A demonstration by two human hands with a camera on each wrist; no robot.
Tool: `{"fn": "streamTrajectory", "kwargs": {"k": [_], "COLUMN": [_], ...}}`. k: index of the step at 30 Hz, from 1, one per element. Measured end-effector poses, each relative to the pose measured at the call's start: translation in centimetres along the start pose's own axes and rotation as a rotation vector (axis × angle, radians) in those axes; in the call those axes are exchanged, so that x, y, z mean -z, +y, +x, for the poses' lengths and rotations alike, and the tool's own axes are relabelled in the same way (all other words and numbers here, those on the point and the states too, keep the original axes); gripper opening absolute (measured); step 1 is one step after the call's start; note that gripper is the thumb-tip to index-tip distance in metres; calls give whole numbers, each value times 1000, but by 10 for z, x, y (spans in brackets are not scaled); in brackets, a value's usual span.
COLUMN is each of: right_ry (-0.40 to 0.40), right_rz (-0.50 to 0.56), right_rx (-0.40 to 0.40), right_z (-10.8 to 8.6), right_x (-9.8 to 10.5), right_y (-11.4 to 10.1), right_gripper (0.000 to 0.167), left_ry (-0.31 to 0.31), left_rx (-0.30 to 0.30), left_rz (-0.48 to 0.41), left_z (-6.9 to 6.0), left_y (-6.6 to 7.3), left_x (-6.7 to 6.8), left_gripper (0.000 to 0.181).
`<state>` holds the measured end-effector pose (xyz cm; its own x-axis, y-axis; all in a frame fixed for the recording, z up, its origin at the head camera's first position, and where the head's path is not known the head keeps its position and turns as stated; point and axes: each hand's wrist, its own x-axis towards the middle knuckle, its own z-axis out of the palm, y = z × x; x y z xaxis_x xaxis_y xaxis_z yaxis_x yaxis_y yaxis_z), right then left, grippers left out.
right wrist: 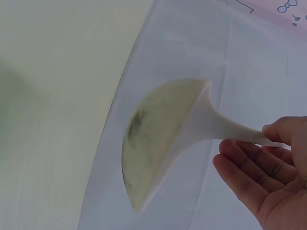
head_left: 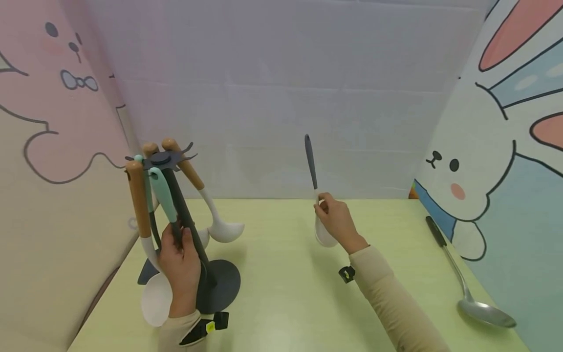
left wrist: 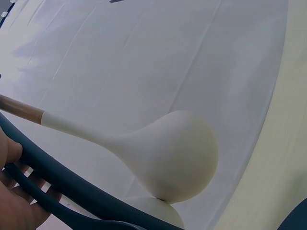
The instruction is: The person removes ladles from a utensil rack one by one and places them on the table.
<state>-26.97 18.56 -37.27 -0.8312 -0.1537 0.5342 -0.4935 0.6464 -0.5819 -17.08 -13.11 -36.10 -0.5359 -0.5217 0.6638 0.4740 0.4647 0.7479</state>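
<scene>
My left hand (head_left: 181,274) pinches the dark shaft of a mint-handled utensil (head_left: 162,194) at the utensil stand (head_left: 225,283). Its lower end is hidden in the head view. The stand's dark pole runs right beside those fingers. In the left wrist view, a white ladle (left wrist: 177,153) with a wooden handle hangs beyond the pole. Over the middle of the table, my right hand (head_left: 339,225) pinches the white neck of a grey-handled ladle (head_left: 310,161), handle up and bowl down. A dark smudge marks its pale bowl (right wrist: 158,134) in the right wrist view.
Several utensils hang on the stand, among them a wooden-handled one (head_left: 139,200) at its left side. A metal ladle (head_left: 484,313) with a black handle lies along the table's right edge. A pale wall (head_left: 264,122) stands behind the yellow-green table (head_left: 281,293).
</scene>
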Motion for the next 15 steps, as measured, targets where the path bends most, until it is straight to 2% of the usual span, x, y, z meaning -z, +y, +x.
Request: {"fn": "streamTrajectory", "kwargs": {"k": [5,11,15], "right_ry": [-11,-45,-54], "right_rz": [-51,-89,-116], "right_rx": [-29,-112,-130], "right_z": [-2,-7,-11], "right_x": [9,21,30], "right_y": [17,34,47], "right_gripper": [20,20,19], "left_ry": [-6,-16,-15], "left_rx": [-2,-4,-4], "left_rz": [-8,-10,-8], "left_z": [1,1,1], "left_y": [0,-1,0], "left_x": [0,1,1], "left_gripper": [30,29,29]}}
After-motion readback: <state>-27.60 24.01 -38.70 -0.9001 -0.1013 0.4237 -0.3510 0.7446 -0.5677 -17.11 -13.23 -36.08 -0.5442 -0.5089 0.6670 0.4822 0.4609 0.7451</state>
